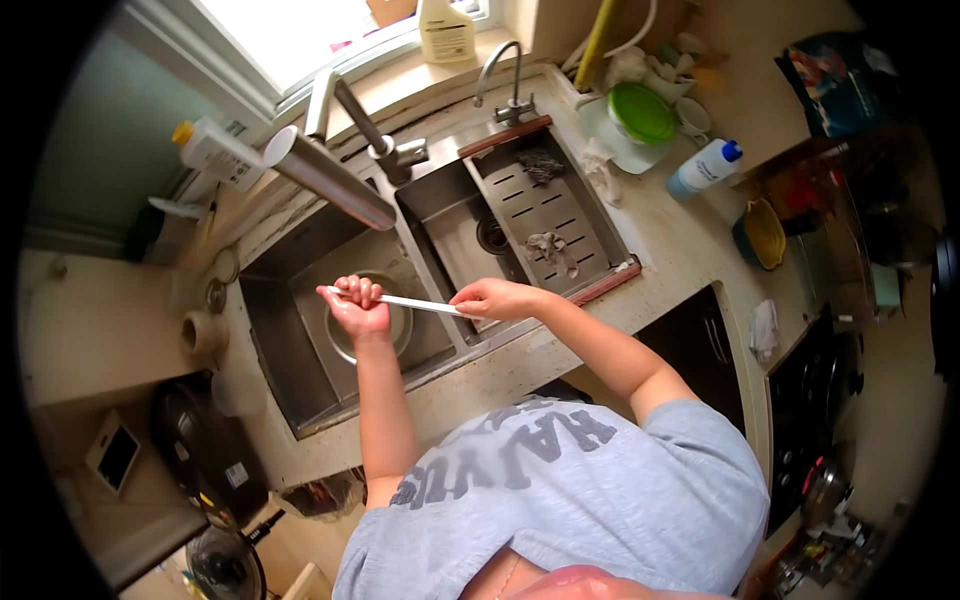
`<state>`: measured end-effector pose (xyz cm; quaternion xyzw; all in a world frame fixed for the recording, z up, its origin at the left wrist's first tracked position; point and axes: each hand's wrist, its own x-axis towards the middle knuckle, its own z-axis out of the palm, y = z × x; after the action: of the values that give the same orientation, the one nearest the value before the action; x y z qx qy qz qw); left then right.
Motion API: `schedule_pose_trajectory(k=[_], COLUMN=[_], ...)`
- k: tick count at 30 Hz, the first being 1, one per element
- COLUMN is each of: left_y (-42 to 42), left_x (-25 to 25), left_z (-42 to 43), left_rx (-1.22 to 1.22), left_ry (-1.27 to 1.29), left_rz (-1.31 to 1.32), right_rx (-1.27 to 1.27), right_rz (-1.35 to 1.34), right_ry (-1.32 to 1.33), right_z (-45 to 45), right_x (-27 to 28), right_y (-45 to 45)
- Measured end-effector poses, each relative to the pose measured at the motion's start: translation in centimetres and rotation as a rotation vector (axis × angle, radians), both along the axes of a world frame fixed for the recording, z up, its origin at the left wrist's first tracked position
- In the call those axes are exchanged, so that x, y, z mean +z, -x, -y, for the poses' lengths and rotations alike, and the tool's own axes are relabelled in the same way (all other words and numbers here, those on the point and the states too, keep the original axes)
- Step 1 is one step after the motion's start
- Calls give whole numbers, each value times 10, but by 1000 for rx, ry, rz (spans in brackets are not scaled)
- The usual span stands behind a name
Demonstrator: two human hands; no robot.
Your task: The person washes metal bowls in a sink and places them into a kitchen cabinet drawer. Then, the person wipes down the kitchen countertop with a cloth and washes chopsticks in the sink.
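Note:
Over the left basin of a steel sink, my left hand is closed around one end of a thin white stick. The fingers of my right hand pinch its other end, near the divider between the basins. Below my left hand, a round bowl or dish with a pale rim lies in the left basin, partly hidden by the hand and forearm. A large grey faucet reaches over that basin, above my left hand.
A slotted tray with crumpled cloths covers part of the right basin. A small tap stands behind it. On the right counter are a blue-capped bottle and a green lid; a white bottle stands left.

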<state>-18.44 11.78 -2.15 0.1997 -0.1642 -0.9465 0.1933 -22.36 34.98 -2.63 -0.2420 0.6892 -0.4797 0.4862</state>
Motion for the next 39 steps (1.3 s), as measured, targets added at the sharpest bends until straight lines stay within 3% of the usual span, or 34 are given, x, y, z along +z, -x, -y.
schedule_pose_trajectory(k=[3, 5, 6, 8, 9, 11, 12, 15, 19, 21, 23, 25, 29, 33, 39], left_y=[-3, -3, -2, 2, 6, 13, 17, 28, 35, 34, 28, 23, 20, 17, 12], left_x=[20, 28, 29, 27, 29, 37, 36, 33, 29, 27, 26, 20, 0, -2, -11], left_z=[-6, -7, -7, -7, -10, -21, -26, -42, -57, -59, -52, -41, -32, -33, -14], left_rx=[19, 37, 29, -5, -21, -37, -35, -8, -14, -7, 5, 63, 129, 172, 222], left_ry=[98, 112, 111, 92, 80, 81, 86, 123, 17, -1, -12, 0, -65, -144, -178], left_rz=[18, 21, 25, 7, 1, 49, 59, 130, 186, 234, 243, 296, 296, 286, 197], right_rx=[-10, -122, -245, -300, -508, -734, -779, -767, -625, -626, -750, -778, -294, -614, -742], right_rz=[-284, 82, 222, -772, -1080, -619, -535, -819, -702, -868, -786, -597, -273, -268, 47], right_ry=[-12, 215, 112, -448, -252, 3, -61, -68, -149, -436, -95, 197, 746, 631, 1041], right_z=[3, 7, 10, 21, 20, 34, 42, 70, 103, 113, 98, 80, 82, 114, 146], right_x=[10, 13, 28, -5, -17, -26, -27, -5, -7, 8, 30, 91, 160, 152, 138], right_y=[12, 31, 40, 63, 71, 105, 122, 155, 192, 185, 179, 139, 65, 49, 35])
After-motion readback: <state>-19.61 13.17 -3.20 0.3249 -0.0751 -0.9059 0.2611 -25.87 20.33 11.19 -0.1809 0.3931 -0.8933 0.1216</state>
